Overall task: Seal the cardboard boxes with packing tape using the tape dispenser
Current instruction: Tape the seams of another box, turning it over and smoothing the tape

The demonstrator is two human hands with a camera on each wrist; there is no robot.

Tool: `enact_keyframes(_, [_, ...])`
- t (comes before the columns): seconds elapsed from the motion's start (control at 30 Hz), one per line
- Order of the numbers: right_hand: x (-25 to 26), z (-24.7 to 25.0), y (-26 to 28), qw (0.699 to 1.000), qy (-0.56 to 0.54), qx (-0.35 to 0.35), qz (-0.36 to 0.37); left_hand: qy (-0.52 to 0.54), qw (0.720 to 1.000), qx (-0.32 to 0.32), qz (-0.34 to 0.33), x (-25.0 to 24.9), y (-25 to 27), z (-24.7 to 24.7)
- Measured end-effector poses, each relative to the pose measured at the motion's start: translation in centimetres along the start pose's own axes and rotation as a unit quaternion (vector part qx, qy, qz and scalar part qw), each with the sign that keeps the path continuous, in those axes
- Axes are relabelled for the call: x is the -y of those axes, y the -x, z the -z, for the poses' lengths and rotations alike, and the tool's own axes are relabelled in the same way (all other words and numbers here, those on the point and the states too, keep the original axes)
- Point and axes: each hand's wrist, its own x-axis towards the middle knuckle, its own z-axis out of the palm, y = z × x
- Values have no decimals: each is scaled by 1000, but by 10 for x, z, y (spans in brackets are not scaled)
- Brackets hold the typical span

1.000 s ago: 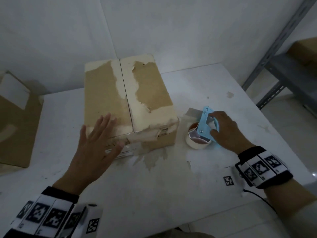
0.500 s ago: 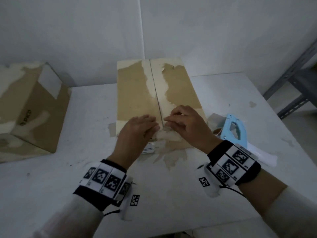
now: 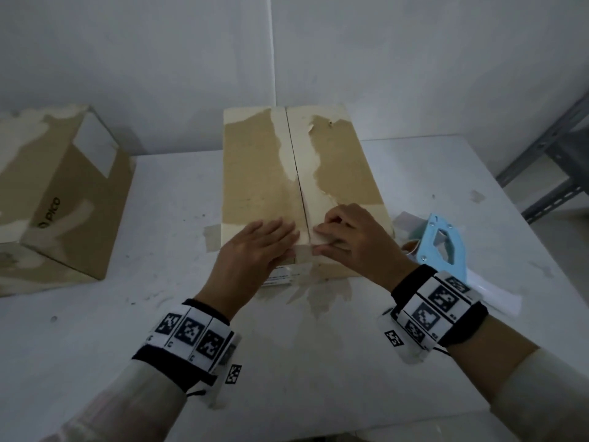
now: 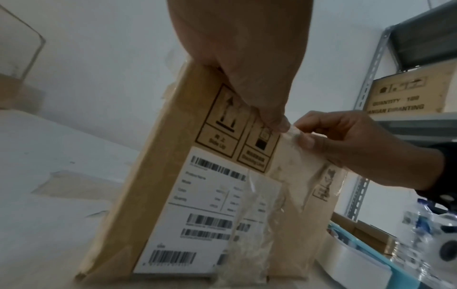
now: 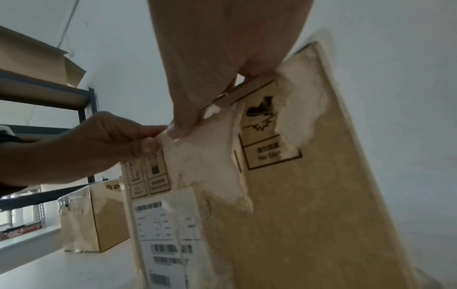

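Observation:
A worn cardboard box [image 3: 261, 173] stands mid-table, its two top flaps meeting in a centre seam. My left hand [image 3: 264, 237] lies on the near top edge left of the seam, fingers flat, with its thumb [image 4: 274, 121] down on the front face at the corner of a clear tape strip [image 4: 296, 166]. Right of the seam, my right hand [image 3: 347, 237] has its fingers curled and pinches the strip's upper end at the box's edge. The blue tape dispenser [image 3: 428, 247] lies on the table to the right of the box, untouched.
A second cardboard box [image 3: 63, 193] sits at the table's left. A grey metal shelf [image 3: 557, 161] stands beyond the right edge of the white table [image 3: 318, 362]. White paper [image 3: 497, 295] lies beside the dispenser. A barcode label [image 4: 210, 205] covers the box's front face.
A second ago my right hand held the dispenser and my left hovered by the box. Both hands have since moved to the seam's near end; the dispenser lies on the table.

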Motion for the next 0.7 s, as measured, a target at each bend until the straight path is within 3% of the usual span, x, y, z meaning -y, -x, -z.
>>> enact_keyframes(0.17, [-15,12,11,999,34,-11,-34,-53,998,9,33,29,23,8])
enact_keyframes(0.3, [-31,24,24,995,8,-50,-88,34,994,-65,84,49,45,13])
enact_keyframes(0.43, [-38,31,28,992,-55,-35,-104,132,972,-124,149,49,56,18])
enact_keyframes(0.6, [-53,49,37,987,-101,-38,-115,182,960,-143,155,61,50,25])
enact_keyframes(0.7, [-59,54,40,970,-169,-34,-173,178,970,-103,133,69,41,32])
